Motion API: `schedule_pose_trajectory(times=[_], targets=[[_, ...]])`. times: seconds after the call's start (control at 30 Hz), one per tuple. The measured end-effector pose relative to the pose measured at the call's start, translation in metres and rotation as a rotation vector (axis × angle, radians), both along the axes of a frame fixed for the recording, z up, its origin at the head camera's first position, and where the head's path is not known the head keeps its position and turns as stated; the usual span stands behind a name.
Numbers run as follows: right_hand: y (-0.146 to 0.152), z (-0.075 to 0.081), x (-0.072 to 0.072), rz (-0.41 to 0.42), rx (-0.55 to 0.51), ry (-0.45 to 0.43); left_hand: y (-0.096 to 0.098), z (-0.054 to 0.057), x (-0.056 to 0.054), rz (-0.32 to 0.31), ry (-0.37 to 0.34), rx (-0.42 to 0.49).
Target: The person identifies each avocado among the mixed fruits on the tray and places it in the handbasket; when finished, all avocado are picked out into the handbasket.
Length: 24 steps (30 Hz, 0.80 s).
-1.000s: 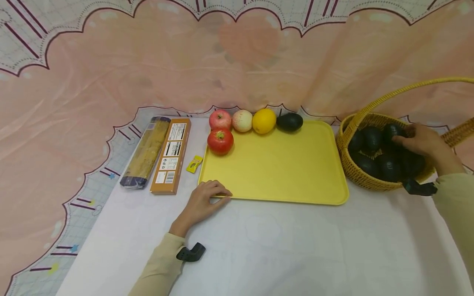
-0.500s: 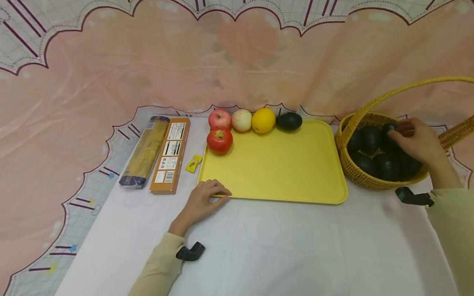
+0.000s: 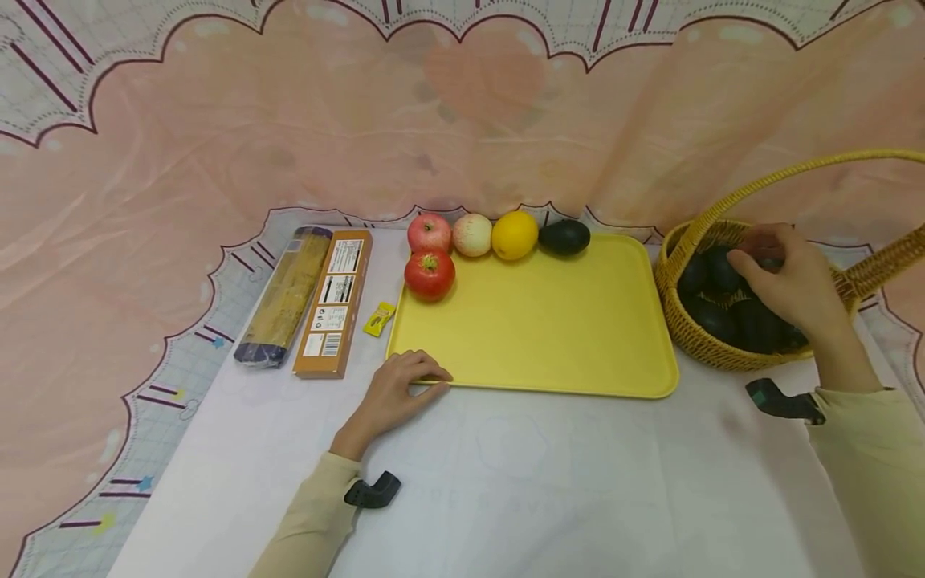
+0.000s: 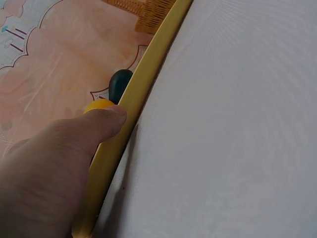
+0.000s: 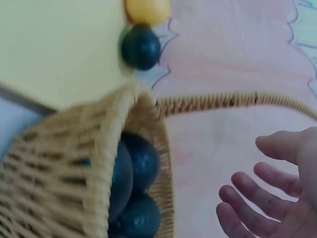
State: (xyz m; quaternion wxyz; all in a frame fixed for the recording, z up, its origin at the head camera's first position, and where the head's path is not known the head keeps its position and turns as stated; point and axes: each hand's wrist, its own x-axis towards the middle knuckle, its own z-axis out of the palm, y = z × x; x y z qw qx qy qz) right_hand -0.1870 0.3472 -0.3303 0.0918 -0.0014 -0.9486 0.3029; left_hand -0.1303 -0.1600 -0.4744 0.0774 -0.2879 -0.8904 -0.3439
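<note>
My right hand [image 3: 791, 285] hovers over the wicker basket [image 3: 682, 321], fingers spread and slightly bent. Nothing lies between its fingers in the right wrist view, where the hand [image 5: 272, 188] stands apart from the basket. Several dark avocados [image 3: 711, 319] fill the basket, some hidden behind the hand. My left hand [image 3: 396, 393] rests on the near left edge of the yellow tray [image 3: 556, 329]; in the left wrist view its thumb [image 4: 106, 121] lies along the rim. At the tray's back are a pink apple [image 3: 429, 233], a pale round fruit [image 3: 473, 235], an orange [image 3: 515, 236] and one avocado [image 3: 565, 238].
A red tomato-like fruit [image 3: 429, 274] sits at the tray's left, before the pink apple. Left of the tray lie a small yellow packet [image 3: 379, 319], an orange-brown box [image 3: 334, 305] and a wrapped pack [image 3: 284, 297]. The basket's tall handle [image 3: 802, 167] arches over it.
My right hand has moved left and slightly up over the basket, away from its right side. The left hand and the fruit on the tray have stayed put.
</note>
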Motion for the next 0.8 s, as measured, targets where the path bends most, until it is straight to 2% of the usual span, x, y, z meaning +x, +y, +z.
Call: schedule_pose_trajectory(times=[0.17, 0.4, 0.67, 0.8], targets=[[-0.014, -0.004, 0.006, 0.033, -0.059, 0.064, 0.0, -0.001, 0.0, 0.005, 0.002, 0.003], [-0.038, -0.008, 0.012, 0.101, -0.052, 0.102, 0.0, -0.001, 0.0, 0.007, -0.002, 0.002], [-0.062, -0.013, 0.011, 0.182, -0.093, 0.145, -0.001, -0.002, -0.001, -0.001, 0.021, 0.005], [-0.072, -0.015, 0.009, 0.2, -0.101, 0.133, -0.001, -0.002, -0.001, -0.002, 0.025, 0.003]])
